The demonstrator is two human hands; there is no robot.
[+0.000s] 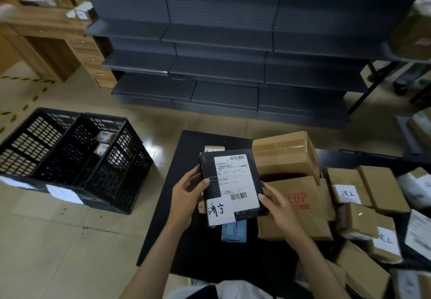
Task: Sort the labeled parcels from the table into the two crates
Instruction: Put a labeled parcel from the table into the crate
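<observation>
I hold a black parcel (229, 186) above the black table (184, 240), its white shipping label and a handwritten tag facing me. My left hand (187, 196) grips its left edge and my right hand (276, 201) grips its right edge. Two black mesh crates stand on the floor to the left: the left crate (30, 144) shows nothing inside, the right crate (121, 158) has a few small parcels in it. Several brown parcels (347, 189) with handwritten tags lie on the table at the right.
A large cardboard box (284, 154) and a printed carton (300, 207) sit just right of the held parcel. A blue packet (234, 231) lies under it. Grey metal shelving (221, 49) stands behind the table, and a wooden desk (46, 35) is at the far left.
</observation>
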